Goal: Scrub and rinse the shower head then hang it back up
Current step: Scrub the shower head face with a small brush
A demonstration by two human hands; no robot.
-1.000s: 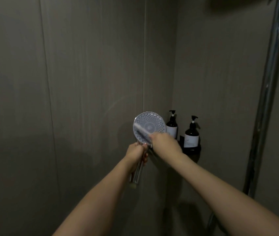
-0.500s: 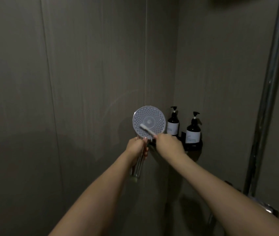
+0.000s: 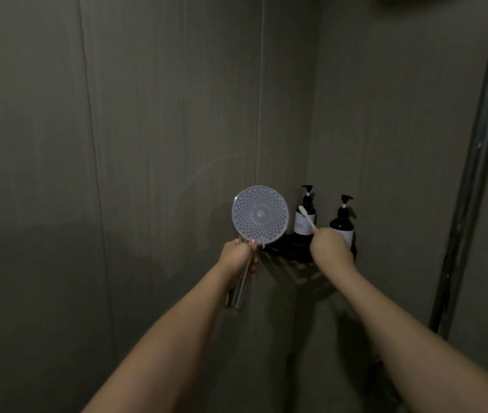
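Fingers (image 3: 238, 253) curled round shower head (image 3: 260, 215) handle, others pinching toothbrush (image 3: 306, 217); bottle labels (image 3: 302, 226) unreadable.

— Shower head (image 3: 260, 215): pale grey face, rings of small dots round a plain centre; chrome handle.
— Toothbrush (image 3: 306, 217) white. 2 pump bottles (image 3: 304, 214) black, white labels. Walls (image 3: 162, 114) grey-brown.

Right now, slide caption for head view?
Left hand grips shower head; right hand holds toothbrush beside it.
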